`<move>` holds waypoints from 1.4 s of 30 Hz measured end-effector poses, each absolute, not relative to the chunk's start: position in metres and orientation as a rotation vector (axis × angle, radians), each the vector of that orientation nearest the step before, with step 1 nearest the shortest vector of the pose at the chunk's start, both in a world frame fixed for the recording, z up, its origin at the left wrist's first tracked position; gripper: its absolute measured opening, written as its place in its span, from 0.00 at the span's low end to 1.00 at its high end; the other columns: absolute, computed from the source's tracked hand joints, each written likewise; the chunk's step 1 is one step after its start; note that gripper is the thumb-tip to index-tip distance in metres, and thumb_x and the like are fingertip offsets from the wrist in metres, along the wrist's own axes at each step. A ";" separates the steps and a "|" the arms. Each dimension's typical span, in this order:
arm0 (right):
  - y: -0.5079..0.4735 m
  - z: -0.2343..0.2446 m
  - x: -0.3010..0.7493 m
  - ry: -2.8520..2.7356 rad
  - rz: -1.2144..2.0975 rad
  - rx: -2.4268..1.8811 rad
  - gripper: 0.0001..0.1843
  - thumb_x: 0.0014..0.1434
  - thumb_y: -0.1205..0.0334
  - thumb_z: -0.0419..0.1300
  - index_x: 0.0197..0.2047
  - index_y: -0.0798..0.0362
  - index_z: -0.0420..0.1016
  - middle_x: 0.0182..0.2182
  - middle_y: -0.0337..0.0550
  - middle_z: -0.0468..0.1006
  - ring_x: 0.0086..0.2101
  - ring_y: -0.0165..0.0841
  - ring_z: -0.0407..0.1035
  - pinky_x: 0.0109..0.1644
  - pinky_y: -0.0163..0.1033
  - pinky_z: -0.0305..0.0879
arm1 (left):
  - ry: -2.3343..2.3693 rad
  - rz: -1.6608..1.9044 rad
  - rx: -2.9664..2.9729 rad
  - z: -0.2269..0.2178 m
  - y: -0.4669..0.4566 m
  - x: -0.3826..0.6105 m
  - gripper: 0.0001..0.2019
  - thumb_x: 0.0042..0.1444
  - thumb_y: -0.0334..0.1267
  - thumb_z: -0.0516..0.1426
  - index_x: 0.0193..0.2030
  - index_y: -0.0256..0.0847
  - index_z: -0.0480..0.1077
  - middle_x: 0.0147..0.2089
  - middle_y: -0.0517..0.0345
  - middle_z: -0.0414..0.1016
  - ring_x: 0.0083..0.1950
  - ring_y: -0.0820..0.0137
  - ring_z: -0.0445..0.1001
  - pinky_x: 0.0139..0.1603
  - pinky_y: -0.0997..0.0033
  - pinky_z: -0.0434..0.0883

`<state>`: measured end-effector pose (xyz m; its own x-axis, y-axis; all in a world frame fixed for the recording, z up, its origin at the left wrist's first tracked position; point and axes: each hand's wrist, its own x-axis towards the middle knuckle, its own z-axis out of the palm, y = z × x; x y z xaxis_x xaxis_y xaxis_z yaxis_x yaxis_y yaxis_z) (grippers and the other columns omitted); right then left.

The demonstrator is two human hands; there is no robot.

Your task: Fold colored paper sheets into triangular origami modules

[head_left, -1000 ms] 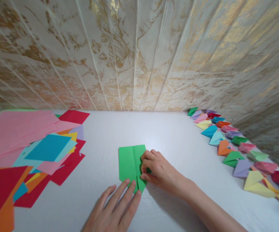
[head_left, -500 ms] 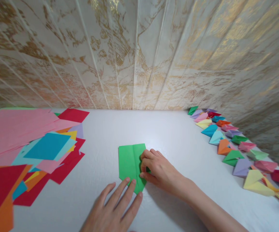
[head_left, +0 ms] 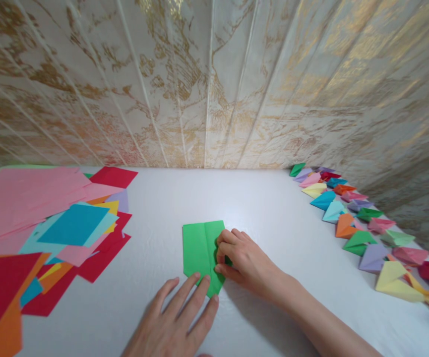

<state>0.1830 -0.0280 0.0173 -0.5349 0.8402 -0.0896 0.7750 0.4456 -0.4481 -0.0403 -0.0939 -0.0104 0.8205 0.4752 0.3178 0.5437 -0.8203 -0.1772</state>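
Observation:
A green sheet of paper (head_left: 196, 248) lies on the white table in front of me, with a crease down its length and its near corners folded inward to a point. My left hand (head_left: 184, 312) rests with fingers spread, its fingertips on the near folded end of the sheet. At the right edge of the paper, my right hand (head_left: 238, 260) has its fingers curled and thumb drawn in, pinching that edge. Part of the sheet is hidden behind the right fingers.
Loose coloured papers, with a blue sheet (head_left: 75, 225) and a large pink sheet (head_left: 31, 198) among them, are heaped at the left. Several folded paper pieces, including a yellow one (head_left: 396, 282), line the right side. A gold-patterned wall (head_left: 207, 89) stands behind the table (head_left: 199, 193).

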 end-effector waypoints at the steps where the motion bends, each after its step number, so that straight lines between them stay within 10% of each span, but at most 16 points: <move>1: -0.028 0.018 0.182 -2.543 0.673 -1.438 0.06 0.58 0.67 0.69 0.33 0.54 0.75 0.38 0.43 0.73 0.39 0.37 0.65 0.45 0.43 0.61 | -0.783 -0.376 -2.741 -0.009 -0.093 -0.040 0.25 0.59 0.60 0.59 0.57 0.47 0.72 0.61 0.54 0.74 0.59 0.56 0.66 0.59 0.56 0.56; 24: -0.039 0.006 0.215 -2.172 0.603 -1.412 0.20 0.53 0.79 0.54 0.48 0.52 0.66 0.45 0.47 0.71 0.46 0.43 0.63 0.54 0.53 0.60 | -0.710 -0.372 -2.771 0.000 -0.083 -0.042 0.26 0.57 0.59 0.61 0.57 0.47 0.72 0.61 0.57 0.75 0.56 0.57 0.69 0.55 0.56 0.59; 35: -0.066 0.003 0.193 -2.211 0.911 -1.074 0.24 0.56 0.84 0.50 0.48 0.51 0.74 0.46 0.46 0.73 0.47 0.37 0.67 0.53 0.44 0.66 | -0.793 -0.322 -2.985 0.004 -0.074 -0.054 0.26 0.60 0.44 0.62 0.64 0.46 0.65 0.65 0.59 0.71 0.59 0.61 0.68 0.59 0.62 0.65; 42: -0.064 0.006 0.200 -2.209 1.008 -1.057 0.26 0.56 0.83 0.54 0.54 0.52 0.74 0.49 0.48 0.72 0.49 0.38 0.66 0.56 0.44 0.66 | -0.879 -0.498 -3.050 0.014 -0.050 -0.054 0.07 0.63 0.33 0.60 0.47 0.41 0.73 0.45 0.57 0.79 0.43 0.63 0.75 0.44 0.63 0.71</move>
<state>0.1995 -0.0637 0.0061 -0.5815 0.8062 0.1090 0.4458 0.4279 -0.7862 -0.0536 -0.0497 0.0143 0.8025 0.5298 0.2745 0.5077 -0.8479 0.1523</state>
